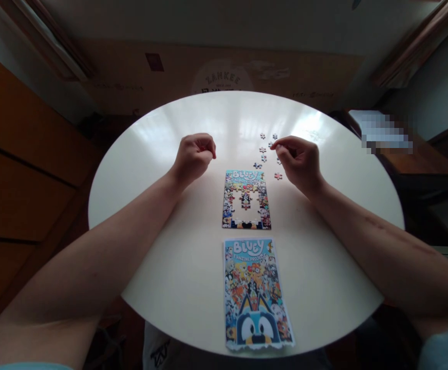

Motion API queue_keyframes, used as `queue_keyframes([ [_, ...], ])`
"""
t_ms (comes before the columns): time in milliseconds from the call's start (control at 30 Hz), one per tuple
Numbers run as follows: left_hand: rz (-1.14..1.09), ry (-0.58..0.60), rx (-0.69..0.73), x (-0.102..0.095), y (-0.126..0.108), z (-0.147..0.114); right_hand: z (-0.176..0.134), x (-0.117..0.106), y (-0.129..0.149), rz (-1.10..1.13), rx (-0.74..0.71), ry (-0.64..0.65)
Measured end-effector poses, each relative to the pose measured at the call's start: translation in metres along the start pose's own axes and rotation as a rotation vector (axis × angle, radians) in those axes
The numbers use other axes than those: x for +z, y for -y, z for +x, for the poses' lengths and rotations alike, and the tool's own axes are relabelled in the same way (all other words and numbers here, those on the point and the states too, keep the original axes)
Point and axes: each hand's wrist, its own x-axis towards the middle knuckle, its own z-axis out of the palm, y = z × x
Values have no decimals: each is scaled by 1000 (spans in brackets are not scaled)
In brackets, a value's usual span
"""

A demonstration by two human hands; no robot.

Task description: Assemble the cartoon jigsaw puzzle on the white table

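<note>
My left hand (197,151) rests as a loose fist on the table, left of the puzzle, with nothing seen in it. My right hand (299,159) is at the loose pieces, its index fingertip and thumb drawn together at a small puzzle piece (271,144). A partly filled jigsaw puzzle (228,205) lies between and below my hands. Its border is filled, a small cluster sits in the middle, and pale gaps surround that cluster. Loose pieces lie around my right fingers, among them a reddish piece (278,176) and a dark blue piece (257,165).
Closer to me lies a printed reference picture (253,293) with a torn lower edge. Everything stands on a round white table (170,267). At the right is a wooden stand (420,156) with a blurred pale item on it. Orange-brown cabinet panels (19,190) are at the left.
</note>
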Motion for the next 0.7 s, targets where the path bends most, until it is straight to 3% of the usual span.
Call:
queue_keyframes([
  [467, 143, -5, 141, 4, 12, 2, 3, 1, -11, -18, -36, -20],
  [700, 128, -54, 90, 1, 15, 4, 3, 0, -11, -29, 3, -47],
])
